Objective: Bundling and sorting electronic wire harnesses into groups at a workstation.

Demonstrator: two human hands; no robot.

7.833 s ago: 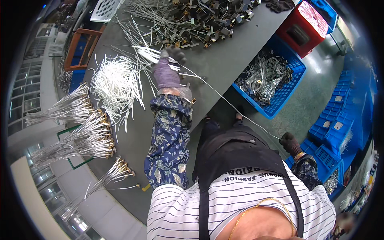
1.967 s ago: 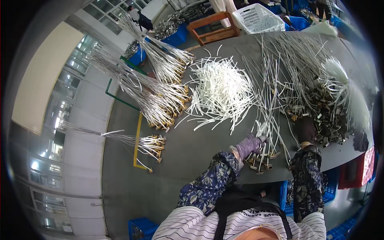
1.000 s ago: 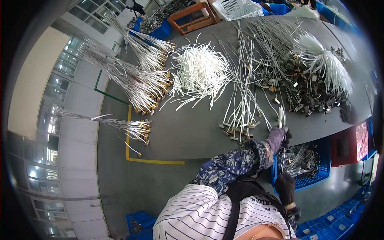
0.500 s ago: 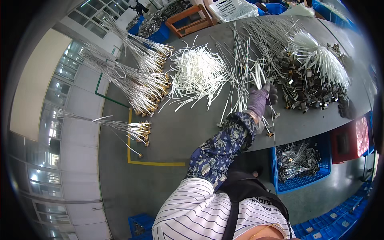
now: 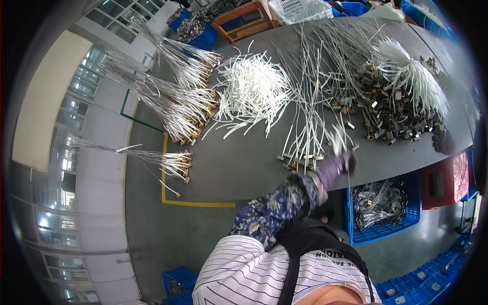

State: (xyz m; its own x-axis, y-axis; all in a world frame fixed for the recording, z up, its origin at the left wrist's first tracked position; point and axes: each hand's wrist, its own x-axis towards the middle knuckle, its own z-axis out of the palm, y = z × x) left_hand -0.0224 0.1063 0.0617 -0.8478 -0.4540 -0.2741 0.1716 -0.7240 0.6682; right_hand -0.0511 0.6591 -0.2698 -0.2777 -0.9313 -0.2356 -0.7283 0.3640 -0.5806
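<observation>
Now the gloved left hand (image 5: 336, 163), blurred, clutches a white wire (image 5: 339, 140) at the grey table's (image 5: 244, 162) near edge.

Blue crate (image 5: 401, 231) w/ metal parts on floor, red bin (image 5: 441, 182) beside; white basket (image 5: 300, 9) at table's far edge.

Thin white wire (image 5: 337, 140), blurred, at table edge
</observation>
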